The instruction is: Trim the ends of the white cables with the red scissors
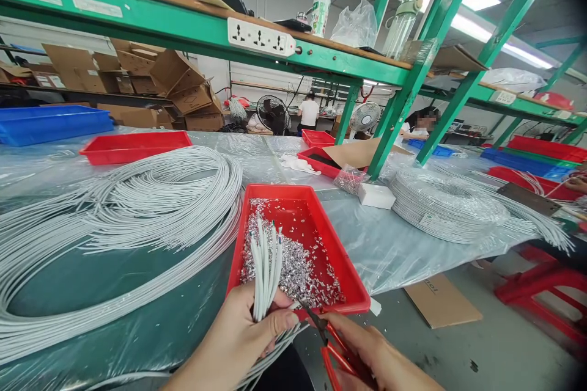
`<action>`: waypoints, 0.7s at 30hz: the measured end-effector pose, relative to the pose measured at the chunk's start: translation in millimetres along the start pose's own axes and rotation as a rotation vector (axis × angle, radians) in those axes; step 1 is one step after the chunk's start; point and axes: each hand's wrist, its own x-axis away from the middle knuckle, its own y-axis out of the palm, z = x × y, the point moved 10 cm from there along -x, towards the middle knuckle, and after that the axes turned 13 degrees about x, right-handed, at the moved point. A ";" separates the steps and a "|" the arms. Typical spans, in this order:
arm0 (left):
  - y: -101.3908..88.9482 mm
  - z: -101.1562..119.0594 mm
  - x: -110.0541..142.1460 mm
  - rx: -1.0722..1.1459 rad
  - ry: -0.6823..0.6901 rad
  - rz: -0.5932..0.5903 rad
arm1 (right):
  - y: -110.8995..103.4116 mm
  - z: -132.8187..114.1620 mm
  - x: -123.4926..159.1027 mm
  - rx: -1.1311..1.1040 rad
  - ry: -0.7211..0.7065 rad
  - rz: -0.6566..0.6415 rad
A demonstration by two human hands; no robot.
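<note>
My left hand [250, 330] is closed around a bundle of white cables [265, 266], whose ends point up over a red tray [337, 256]. One cable end sticks out between thumb and forefinger toward the right. Red-handled scissors [337, 351] are gripped in my right hand [367, 348]. Their dark blades meet that cable end near my left thumb; whether they are closed on it I cannot make out. Small silvery scraps [293, 263] lie heaped in the tray, mostly along its left and near sides. The lower part of the bundle trails below my left hand.
Large loops of white cable [183, 195] cover the table's left side. A wrapped cable coil [449, 204] and a small white box [376, 195] sit at right. A green shelf frame [321, 58] spans above. Two other people [309, 111] are farther back.
</note>
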 end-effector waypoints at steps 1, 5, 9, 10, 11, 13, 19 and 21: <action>1.8 -1.3 -1.4 0.027 0.004 -0.047 | -2.0 -3.3 -0.6 0.023 -0.032 0.004; 18.5 -2.8 -0.8 0.238 -0.009 -0.292 | -9.3 -11.6 -1.6 0.064 -0.106 0.019; 20.8 9.0 1.3 0.274 0.051 -0.310 | -12.2 -3.4 -4.0 -0.037 -0.049 0.062; 20.5 12.1 1.3 0.245 0.075 -0.295 | -13.7 1.8 -5.8 -0.121 -0.007 0.101; 20.6 13.1 1.0 0.223 0.083 -0.280 | -14.8 5.9 -8.3 -0.237 0.023 0.147; 21.4 8.6 -0.6 0.201 0.058 -0.250 | -14.1 6.1 -16.0 -0.492 0.013 0.221; 35.7 -9.8 1.7 0.187 -0.006 -0.332 | -2.4 -36.0 -46.0 -0.880 -0.309 0.104; 42.6 -14.3 5.7 0.268 -0.085 -0.385 | -2.5 -42.5 -49.7 -0.917 -0.369 0.058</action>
